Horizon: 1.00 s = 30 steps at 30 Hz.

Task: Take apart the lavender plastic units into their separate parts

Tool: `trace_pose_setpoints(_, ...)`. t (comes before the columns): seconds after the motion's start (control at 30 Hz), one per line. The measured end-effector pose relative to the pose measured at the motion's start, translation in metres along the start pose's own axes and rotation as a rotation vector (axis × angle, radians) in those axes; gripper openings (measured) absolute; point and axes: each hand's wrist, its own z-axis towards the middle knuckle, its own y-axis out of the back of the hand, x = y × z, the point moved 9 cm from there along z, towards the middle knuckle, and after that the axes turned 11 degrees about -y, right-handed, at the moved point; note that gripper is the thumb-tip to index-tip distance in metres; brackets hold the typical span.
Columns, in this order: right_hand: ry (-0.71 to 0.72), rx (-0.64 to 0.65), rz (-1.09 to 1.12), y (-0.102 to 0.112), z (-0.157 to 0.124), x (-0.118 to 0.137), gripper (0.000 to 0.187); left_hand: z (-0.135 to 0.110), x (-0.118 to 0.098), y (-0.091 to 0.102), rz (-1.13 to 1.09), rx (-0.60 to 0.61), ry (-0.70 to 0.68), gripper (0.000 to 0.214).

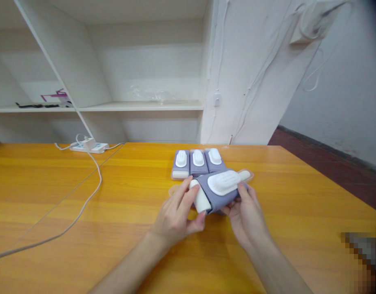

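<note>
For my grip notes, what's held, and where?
A purple-wrapped white oblong pack: the left hand grips its white left end, the right hand near its right end.

One head-worn camera looks forward and down from close above the orange table (129, 204) toward white shelves (139, 107) beyond.

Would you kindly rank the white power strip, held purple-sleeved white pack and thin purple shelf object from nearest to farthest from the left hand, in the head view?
1. Purple-sleeved white pack: touching left hand.
2. White power strip: back left.
3. Thin purple object: on left shelf.
</note>
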Motion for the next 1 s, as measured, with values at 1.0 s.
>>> trace_pose_setpoints(1.0, 0.133, -0.022, 0.004, 0.012, 0.008, 0.011, 0.035, -0.024, 0.060, -0.032, 0.131, 0.704, 0.449, 0.050)
